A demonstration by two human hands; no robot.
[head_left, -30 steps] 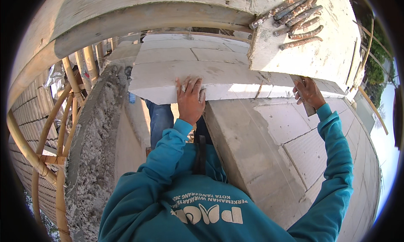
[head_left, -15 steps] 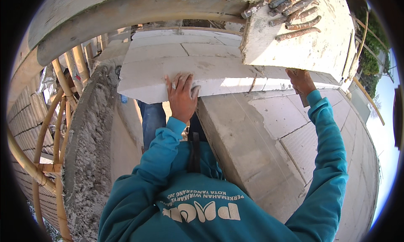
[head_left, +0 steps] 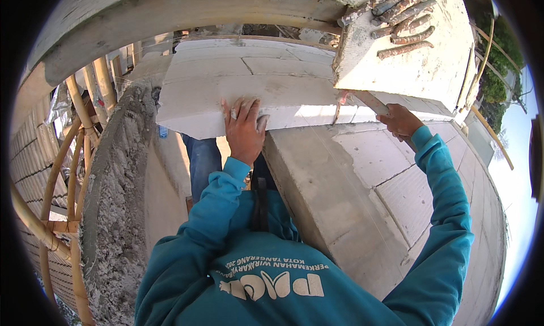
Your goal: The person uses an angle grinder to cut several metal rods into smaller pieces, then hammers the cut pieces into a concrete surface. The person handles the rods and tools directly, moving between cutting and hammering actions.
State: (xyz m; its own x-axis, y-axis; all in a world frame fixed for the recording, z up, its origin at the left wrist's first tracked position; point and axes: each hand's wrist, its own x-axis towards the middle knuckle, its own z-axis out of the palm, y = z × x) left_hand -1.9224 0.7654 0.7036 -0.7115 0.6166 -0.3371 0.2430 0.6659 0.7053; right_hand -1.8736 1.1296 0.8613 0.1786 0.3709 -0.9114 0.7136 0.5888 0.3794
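My left hand (head_left: pixel 245 128) rests on the near edge of a white lightweight concrete block (head_left: pixel 198 102), its fingers stretched out and slightly apart. My right hand (head_left: pixel 401 122) is closed round the long, flat, greyish-brown handle of a tool (head_left: pixel 371 103). That handle slants up and left across the row of blocks. Its far end lies near a thin reddish piece (head_left: pixel 342 97) at a joint in the row; I cannot make out the tool's head. A narrow rusty strip runs down the block face below that piece.
Several short rusty steel rods (head_left: pixel 405 20) lie on a pale block (head_left: pixel 408 65) at the upper right. A curved concrete beam (head_left: pixel 198 11) crosses the top. Bamboo poles (head_left: pixel 79 156) and a rough mortar ledge (head_left: pixel 122 212) stand left. A grey concrete column (head_left: pixel 334 195) adjoins the block wall (head_left: pixel 408 195).
The tool in my right hand has swung up and left, so its handle now shows over the blocks. My left hand stays on the block. The view has shifted slightly.
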